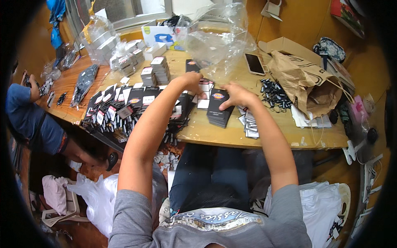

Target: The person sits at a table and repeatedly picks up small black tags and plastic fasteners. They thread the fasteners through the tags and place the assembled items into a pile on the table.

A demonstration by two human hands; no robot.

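Note:
A stack of black hang tags (218, 118) with a small red-and-blue emblem lies on the wooden table in front of me. My right hand (239, 95) curves over the stack's right side, thumb on the top tag and fingers at its far edge. Left of the stack, my left hand (192, 82) reaches over some white-labelled tags (205, 91); its fingertips are partly hidden, so its grip is unclear. Another black tag (191, 65) lies just beyond that hand. To the left spreads a large pile of black tags with cords (134, 101), partly covered by my left forearm.
White cards (249, 125) and black cords (275, 96) lie right of the stack, near a phone (254, 64) and a brown paper bag (308, 78). Clear plastic (219, 37) stands behind. Card stacks (160, 69) are farther left. Another person (35, 107) sits at the left.

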